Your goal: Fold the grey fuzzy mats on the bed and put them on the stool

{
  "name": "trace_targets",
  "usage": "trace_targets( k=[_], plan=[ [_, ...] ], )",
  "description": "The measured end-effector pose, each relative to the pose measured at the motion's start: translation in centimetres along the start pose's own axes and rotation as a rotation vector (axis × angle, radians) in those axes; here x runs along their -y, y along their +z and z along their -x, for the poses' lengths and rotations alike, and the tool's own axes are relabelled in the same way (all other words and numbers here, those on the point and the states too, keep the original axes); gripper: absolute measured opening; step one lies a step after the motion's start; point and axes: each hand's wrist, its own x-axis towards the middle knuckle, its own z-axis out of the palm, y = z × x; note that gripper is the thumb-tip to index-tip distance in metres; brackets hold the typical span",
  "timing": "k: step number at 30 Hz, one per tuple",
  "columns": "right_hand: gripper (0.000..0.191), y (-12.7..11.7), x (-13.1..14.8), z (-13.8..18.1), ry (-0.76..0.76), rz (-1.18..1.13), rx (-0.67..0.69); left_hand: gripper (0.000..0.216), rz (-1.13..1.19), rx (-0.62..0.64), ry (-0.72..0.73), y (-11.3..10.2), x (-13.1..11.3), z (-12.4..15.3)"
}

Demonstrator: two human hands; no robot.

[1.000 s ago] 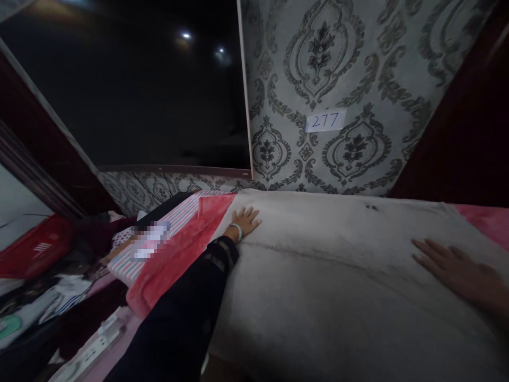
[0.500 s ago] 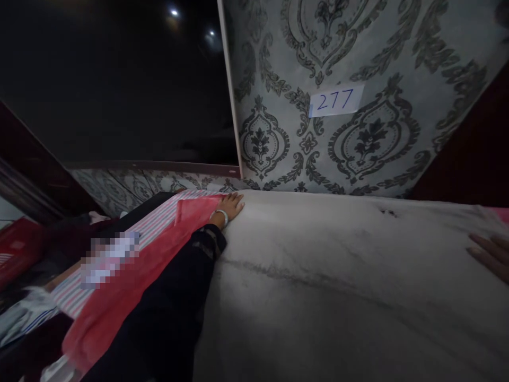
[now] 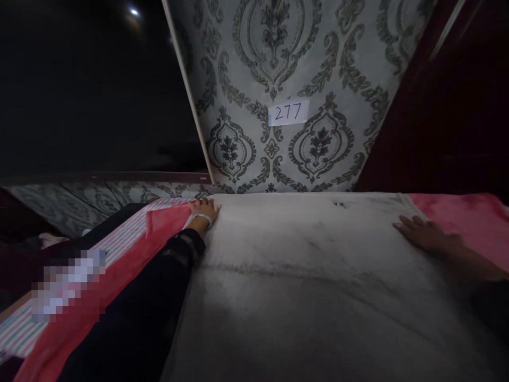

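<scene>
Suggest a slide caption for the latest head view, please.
Left hand and right hand at opposite sides of a pale cloth, below a paper reading 277.

Between the left hand (image 3: 204, 209) and the right hand (image 3: 427, 233), the pale cloth (image 3: 294, 233) lies low, leaving a broad sideways passage just above it. The patterned wall (image 3: 271, 148) blocks reach past its far edge. The left sleeve (image 3: 135, 313) obstructs a low path toward the red fabric (image 3: 137, 254).
</scene>
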Motion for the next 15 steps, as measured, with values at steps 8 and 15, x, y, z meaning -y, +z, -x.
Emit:
trace_targets(
  k=[8, 15],
  plan=[
    [0.057, -2.5, 18.1, 13.5, -0.678, -0.094, 0.205, 0.065, 0.196, 0.176, 0.866, -0.8, -13.7, 14.1],
    [0.057, -2.1, 13.6, 10.9, -0.456, -0.003, 0.211, 0.061, 0.102, 0.202, 0.614, -0.7, -10.3, 13.1]
  ],
)
